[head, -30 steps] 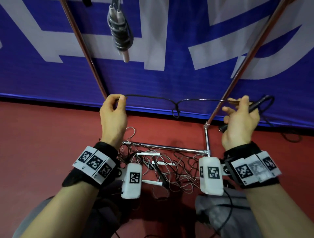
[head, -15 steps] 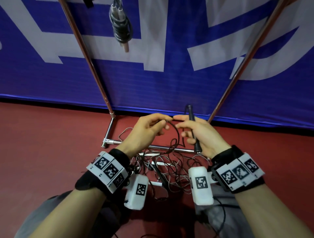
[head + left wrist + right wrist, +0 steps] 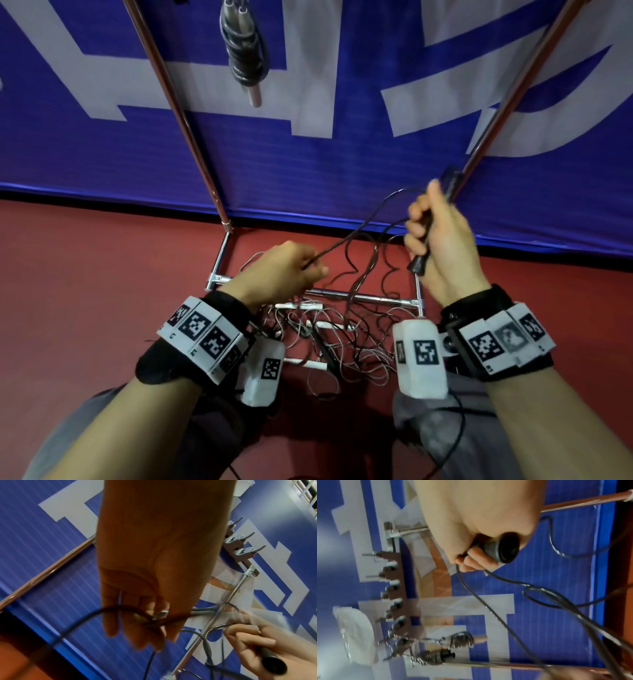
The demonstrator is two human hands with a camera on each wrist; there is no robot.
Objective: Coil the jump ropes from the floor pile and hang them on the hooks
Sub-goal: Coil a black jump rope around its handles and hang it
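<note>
A: Black jump rope (image 3: 359, 270): half a second ago both hands met at one loop, low over the pile. Now they have parted, and slack strands droop between them.

B: Grips?

A: Right hand (image 3: 442, 246) is fisted round the black handle (image 3: 418, 263), raised toward the rack pole (image 3: 513, 92). Left hand (image 3: 277, 270) pinches the cord, lower.

B: Meaning?

A: Likely another length being drawn out for the next coil. The floor pile (image 3: 329, 339) remains tangled; one coiled rope (image 3: 244, 51) hangs above.
</note>
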